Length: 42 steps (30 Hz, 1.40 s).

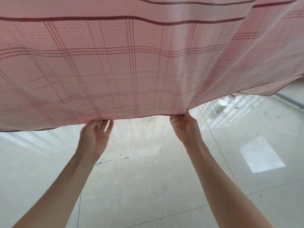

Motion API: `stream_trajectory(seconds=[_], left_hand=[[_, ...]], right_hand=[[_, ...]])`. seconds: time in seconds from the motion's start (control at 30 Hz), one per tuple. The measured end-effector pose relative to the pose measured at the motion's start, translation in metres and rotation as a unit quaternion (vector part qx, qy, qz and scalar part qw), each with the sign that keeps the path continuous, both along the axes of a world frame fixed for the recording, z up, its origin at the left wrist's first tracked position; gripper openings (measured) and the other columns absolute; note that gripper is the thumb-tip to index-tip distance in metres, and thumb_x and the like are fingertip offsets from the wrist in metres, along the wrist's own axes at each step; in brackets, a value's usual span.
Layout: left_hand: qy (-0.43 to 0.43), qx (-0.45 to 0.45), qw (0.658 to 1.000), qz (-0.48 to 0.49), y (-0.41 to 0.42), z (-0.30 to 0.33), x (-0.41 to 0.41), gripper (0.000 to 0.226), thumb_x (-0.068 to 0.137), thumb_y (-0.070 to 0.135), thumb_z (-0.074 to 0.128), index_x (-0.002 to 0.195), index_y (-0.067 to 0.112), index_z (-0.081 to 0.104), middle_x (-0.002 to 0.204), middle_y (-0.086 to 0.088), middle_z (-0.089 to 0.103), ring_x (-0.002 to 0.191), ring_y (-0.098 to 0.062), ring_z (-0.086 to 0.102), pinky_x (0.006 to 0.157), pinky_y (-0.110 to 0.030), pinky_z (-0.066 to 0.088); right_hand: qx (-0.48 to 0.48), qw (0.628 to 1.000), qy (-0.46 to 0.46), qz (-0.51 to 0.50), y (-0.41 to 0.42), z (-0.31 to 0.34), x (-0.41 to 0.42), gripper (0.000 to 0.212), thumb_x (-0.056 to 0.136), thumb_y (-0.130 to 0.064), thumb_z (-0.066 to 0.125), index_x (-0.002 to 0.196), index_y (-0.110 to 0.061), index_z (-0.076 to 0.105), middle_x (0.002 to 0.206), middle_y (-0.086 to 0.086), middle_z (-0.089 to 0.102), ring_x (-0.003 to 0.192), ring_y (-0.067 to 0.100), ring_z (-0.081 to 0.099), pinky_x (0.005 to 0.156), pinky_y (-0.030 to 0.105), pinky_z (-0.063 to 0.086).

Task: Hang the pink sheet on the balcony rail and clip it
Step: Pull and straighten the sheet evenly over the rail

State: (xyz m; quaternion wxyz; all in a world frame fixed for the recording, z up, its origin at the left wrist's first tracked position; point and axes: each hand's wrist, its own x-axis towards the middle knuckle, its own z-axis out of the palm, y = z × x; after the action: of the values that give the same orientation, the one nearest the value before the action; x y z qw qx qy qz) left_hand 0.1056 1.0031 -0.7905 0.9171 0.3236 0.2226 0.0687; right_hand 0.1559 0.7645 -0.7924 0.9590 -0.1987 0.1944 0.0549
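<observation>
Holding the pink sheet (131, 66) spread overhead above the tiled floor (148, 186), left hand (96, 135) and right hand (184, 127) both pinched its lower hem; no rail or clips in view, so hanging and clipping looked still undone.

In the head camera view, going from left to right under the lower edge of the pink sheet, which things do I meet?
left hand → right hand → small white object on the floor → bright patch of light on the floor
</observation>
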Motion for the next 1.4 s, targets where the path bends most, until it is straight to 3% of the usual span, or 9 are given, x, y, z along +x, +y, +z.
stream_trajectory(seconds=[0.1,0.17,0.27,0.43,0.67,0.8,1.0,1.17,1.4], left_hand=[[-0.024,-0.008,0.99,-0.137,-0.027,-0.004,-0.005,0.014,0.073,0.008,0.061,0.079,0.019,0.054,0.099,0.005,0.064,0.11,-0.015,0.059,0.092,-0.038,0.044],[-0.037,0.003,0.975,-0.218,-0.049,-0.004,-0.003,0.041,0.057,0.022,0.081,0.092,0.022,0.058,0.113,0.006,0.063,0.116,-0.015,0.057,0.093,-0.04,0.045],[-0.023,0.062,0.961,-0.27,-0.088,0.007,0.01,0.039,0.078,0.026,0.064,0.116,0.024,0.054,0.131,0.008,0.055,0.12,-0.015,0.051,0.092,-0.036,0.045],[0.005,0.07,0.976,-0.205,-0.124,0.016,0.03,0.026,0.088,0.017,0.059,0.114,0.02,0.057,0.111,0.005,0.063,0.109,-0.015,0.058,0.087,-0.031,0.048],[0.022,0.058,0.992,-0.107,-0.095,0.01,0.036,0.012,0.087,0.011,0.057,0.093,0.021,0.056,0.082,0.006,0.062,0.077,-0.008,0.06,0.072,-0.027,0.05],[0.012,0.071,0.994,-0.085,-0.081,0.008,0.032,0.012,0.085,0.012,0.059,0.093,0.021,0.056,0.078,0.007,0.062,0.064,-0.004,0.063,0.067,-0.024,0.054],[-0.003,0.084,0.994,-0.072,-0.072,0.009,0.031,0.011,0.085,0.012,0.059,0.093,0.02,0.056,0.084,0.005,0.059,0.065,-0.003,0.062,0.065,-0.021,0.055],[-0.01,0.094,0.993,-0.073,-0.071,0.008,0.03,0.014,0.086,0.01,0.058,0.098,0.017,0.055,0.086,0.005,0.061,0.066,-0.004,0.064,0.067,-0.022,0.055],[-0.01,0.106,0.991,-0.076,-0.071,0.006,0.031,0.012,0.085,0.011,0.059,0.093,0.019,0.058,0.084,0.008,0.063,0.07,-0.004,0.063,0.069,-0.022,0.055]], right_hand=[[0.004,1.0,-0.008,0.003,-0.004,0.002,-0.006,0.014,0.092,-0.004,0.047,0.093,-0.005,0.061,0.08,0.004,0.073,0.074,0.016,0.072,0.072,0.03,0.058],[0.001,1.0,-0.024,0.016,-0.003,0.002,-0.009,0.026,0.082,0.012,0.046,0.09,-0.004,0.065,0.084,0.004,0.072,0.074,0.015,0.072,0.07,0.027,0.058],[0.007,0.998,-0.05,0.033,0.001,0.003,-0.012,0.049,0.044,0.021,0.053,0.078,-0.006,0.075,0.086,0.003,0.072,0.077,0.014,0.072,0.072,0.025,0.058],[0.043,0.999,-0.02,0.022,-0.006,0.009,-0.008,0.023,0.09,-0.001,0.042,0.085,-0.011,0.062,0.09,0.0,0.059,0.092,0.015,0.058,0.092,0.032,0.046],[0.066,0.997,-0.041,-0.011,-0.031,0.018,0.005,0.006,0.08,-0.024,0.066,0.08,-0.023,0.071,0.104,-0.004,0.058,0.108,0.015,0.053,0.089,0.037,0.044],[0.026,0.995,-0.099,0.008,-0.048,0.02,0.011,0.048,0.051,-0.034,0.083,0.096,-0.027,0.066,0.104,-0.006,0.064,0.111,0.014,0.056,0.088,0.04,0.047],[-0.001,0.993,-0.114,0.022,-0.053,0.023,0.013,0.022,0.086,-0.023,0.057,0.097,-0.012,0.072,0.106,0.003,0.069,0.11,0.019,0.06,0.107,0.043,0.038],[-0.021,0.995,-0.089,-0.03,-0.068,0.036,0.025,0.018,0.092,-0.016,0.052,0.09,-0.011,0.068,0.081,0.0,0.073,0.097,0.019,0.062,0.1,0.042,0.044],[-0.02,0.996,-0.054,-0.07,-0.087,0.039,0.034,0.015,0.093,-0.022,0.054,0.102,-0.012,0.061,0.101,0.002,0.064,0.114,0.025,0.056,0.099,0.049,0.044]])
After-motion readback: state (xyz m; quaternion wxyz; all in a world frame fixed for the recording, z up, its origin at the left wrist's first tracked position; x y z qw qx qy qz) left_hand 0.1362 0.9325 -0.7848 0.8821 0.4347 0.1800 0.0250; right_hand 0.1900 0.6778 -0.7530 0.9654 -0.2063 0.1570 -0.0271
